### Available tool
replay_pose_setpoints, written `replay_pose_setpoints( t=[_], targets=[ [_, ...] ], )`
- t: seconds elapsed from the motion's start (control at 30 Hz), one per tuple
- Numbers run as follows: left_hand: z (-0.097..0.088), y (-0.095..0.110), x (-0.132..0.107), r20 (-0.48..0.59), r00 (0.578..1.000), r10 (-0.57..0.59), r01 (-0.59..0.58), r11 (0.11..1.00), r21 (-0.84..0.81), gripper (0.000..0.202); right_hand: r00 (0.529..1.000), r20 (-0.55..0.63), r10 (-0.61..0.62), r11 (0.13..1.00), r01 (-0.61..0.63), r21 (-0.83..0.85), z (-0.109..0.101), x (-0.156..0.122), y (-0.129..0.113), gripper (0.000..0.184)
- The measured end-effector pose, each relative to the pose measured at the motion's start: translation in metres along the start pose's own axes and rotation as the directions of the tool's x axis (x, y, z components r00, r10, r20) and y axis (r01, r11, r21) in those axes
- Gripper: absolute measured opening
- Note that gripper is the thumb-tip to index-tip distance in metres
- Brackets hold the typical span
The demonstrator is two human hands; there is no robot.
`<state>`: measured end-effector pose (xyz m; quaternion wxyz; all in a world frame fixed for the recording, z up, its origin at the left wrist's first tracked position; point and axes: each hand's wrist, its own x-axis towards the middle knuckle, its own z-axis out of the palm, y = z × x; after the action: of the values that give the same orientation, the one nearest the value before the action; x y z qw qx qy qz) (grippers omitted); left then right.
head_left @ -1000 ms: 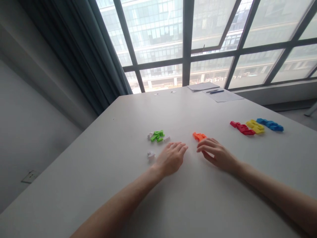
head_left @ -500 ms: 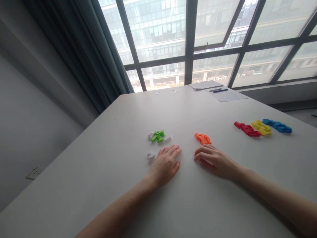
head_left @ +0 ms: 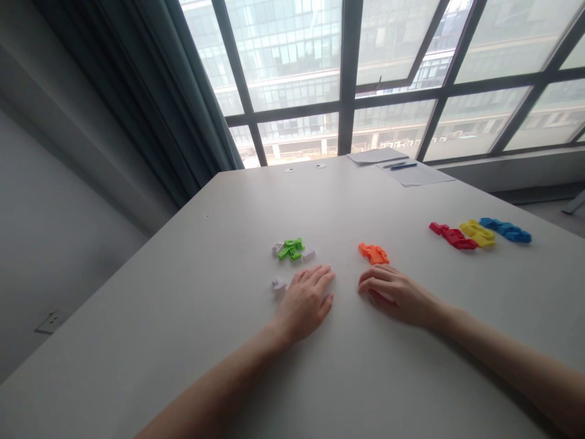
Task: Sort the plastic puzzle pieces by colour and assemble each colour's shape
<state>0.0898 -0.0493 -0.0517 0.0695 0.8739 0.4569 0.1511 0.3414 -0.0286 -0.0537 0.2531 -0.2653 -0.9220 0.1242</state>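
My left hand (head_left: pixel 305 302) lies flat on the white table (head_left: pixel 329 207), open, fingers stretched forward with nothing in them. Just beyond its fingertips sit several green plastic pieces (head_left: pixel 291 249) and a small white piece (head_left: pixel 309 254). Another white piece (head_left: pixel 278 285) lies left of that hand, partly hidden behind it. My right hand (head_left: pixel 393 292) rests on its side with loosely curved fingers, open and holding nothing that shows. An orange plastic piece or cluster (head_left: pixel 375 252) lies right in front of its knuckles; I cannot tell whether they touch.
Red (head_left: pixel 457 238), yellow (head_left: pixel 478 232) and blue plastic pieces (head_left: pixel 506 230) lie grouped at the right. Paper sheets (head_left: pixel 423 176) with pens (head_left: pixel 403 166) are at the far edge, below the window. A dark curtain (head_left: pixel 150 91) hangs at the left.
The camera view has shifted very slightly. Both hands and all the pieces stay in the same places on the table.
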Motion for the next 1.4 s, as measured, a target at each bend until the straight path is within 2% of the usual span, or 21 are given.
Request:
replay_pose_setpoints(
  t=[0.27,0.4,0.53,0.63,0.77,0.93,1.0,1.27,1.4],
  targets=[
    [-0.002,0.0,0.0,0.001,1.0,-0.003,0.003,1.0,-0.005,0.038,1.0,-0.001,-0.013,0.999,0.013,0.032,-0.001,0.0,0.0,0.02],
    [-0.003,0.0,0.0,0.004,1.0,-0.004,0.004,1.0,-0.01,0.039,0.999,-0.036,0.018,1.0,-0.018,0.002,-0.016,0.0,0.006,0.021],
    [-0.003,0.001,0.001,0.013,1.0,-0.004,0.004,1.0,-0.007,0.039,0.975,-0.098,0.199,0.954,-0.215,-0.208,-0.037,0.003,0.02,0.019],
    [-0.004,0.001,0.0,0.01,1.0,-0.006,0.006,1.0,-0.006,0.038,0.936,-0.055,0.348,0.888,-0.348,-0.301,-0.045,0.007,0.037,0.034],
    [-0.003,0.0,-0.001,0.009,1.0,-0.01,0.01,1.0,-0.005,0.038,0.895,0.074,0.44,0.867,-0.403,-0.292,-0.044,0.014,0.054,0.047],
    [-0.004,0.001,-0.001,0.022,1.0,-0.012,0.012,1.0,-0.003,0.039,0.838,0.163,0.521,0.831,-0.453,-0.323,-0.043,0.023,0.061,0.054],
    [-0.005,0.001,-0.001,0.026,1.0,-0.013,0.013,1.0,-0.002,0.039,0.826,0.177,0.536,0.821,-0.46,-0.339,-0.044,0.026,0.061,0.056],
    [-0.004,0.001,-0.001,0.012,1.0,-0.007,0.007,1.0,0.002,0.038,0.843,0.173,0.51,0.83,-0.429,-0.357,-0.044,0.035,0.062,0.042],
    [-0.003,0.001,0.0,0.008,1.0,-0.002,0.002,1.0,0.001,0.038,0.845,0.179,0.505,0.835,-0.425,-0.35,-0.049,0.024,0.058,0.04]
  ],
)
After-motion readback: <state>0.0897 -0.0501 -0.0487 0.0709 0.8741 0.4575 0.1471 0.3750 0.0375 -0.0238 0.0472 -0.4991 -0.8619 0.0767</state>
